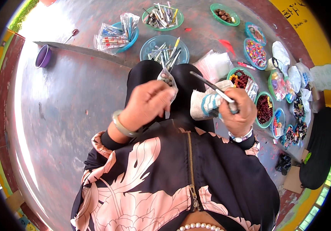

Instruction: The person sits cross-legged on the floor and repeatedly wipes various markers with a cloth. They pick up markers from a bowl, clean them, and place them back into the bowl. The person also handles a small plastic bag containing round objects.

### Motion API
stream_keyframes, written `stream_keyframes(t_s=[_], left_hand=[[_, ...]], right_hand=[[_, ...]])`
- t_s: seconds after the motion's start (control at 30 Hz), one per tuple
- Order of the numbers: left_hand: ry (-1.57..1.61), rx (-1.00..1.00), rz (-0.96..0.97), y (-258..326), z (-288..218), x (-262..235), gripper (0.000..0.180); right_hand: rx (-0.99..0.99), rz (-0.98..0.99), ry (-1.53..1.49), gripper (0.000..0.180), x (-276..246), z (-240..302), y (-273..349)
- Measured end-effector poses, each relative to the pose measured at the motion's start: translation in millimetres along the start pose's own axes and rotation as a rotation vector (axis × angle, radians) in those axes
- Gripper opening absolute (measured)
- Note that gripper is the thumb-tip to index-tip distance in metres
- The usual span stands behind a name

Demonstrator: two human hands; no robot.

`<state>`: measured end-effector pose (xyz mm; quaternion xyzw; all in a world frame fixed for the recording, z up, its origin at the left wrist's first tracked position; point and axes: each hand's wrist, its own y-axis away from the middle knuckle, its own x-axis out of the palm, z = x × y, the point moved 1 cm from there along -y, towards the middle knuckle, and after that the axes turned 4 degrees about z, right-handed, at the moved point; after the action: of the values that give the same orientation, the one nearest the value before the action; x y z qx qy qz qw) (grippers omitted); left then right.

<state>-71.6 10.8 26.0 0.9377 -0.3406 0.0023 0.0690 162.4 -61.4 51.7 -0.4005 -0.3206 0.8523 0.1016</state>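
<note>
My left hand [146, 101] is closed at the edge of a small clear plastic bag [168, 80], held over my lap between the knees. Several round brownish-grey beads show inside the bag. My right hand [237, 111] grips a pen [214, 82] with a dark end and a white section, slanting up and to the left. Beneath that hand, a folded grey-white knit cloth with blue stripes [201, 106] lies over my right knee; whether the fingers also hold it I cannot tell.
Ahead stand a blue bowl of pens [147, 41], a green bowl of pens [146, 23] and a blue bowl of bagged items [134, 39]. To the right are stacked clear bags [215, 65] and several bowls of beads [265, 122]. A purple basin [43, 57] sits far left.
</note>
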Motion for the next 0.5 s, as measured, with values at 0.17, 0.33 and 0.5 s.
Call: stream_keyframes(t_s=[0.17, 0.33, 0.5], left_hand=[[-0.539, 0.029, -0.327, 12, 29, -23, 0.026], [-0.582, -0.048, -0.258, 13, 41, -11, 0.028], [-0.587, 0.029, -0.203, 4, 57, -10, 0.025]], right_hand=[[0.205, 0.075, -0.150, 0.020, -14, 2, 0], [0.149, 0.189, -0.374, 0.018, -14, 3, -5], [-0.001, 0.302, -0.241, 0.020, -5, 8, -13]])
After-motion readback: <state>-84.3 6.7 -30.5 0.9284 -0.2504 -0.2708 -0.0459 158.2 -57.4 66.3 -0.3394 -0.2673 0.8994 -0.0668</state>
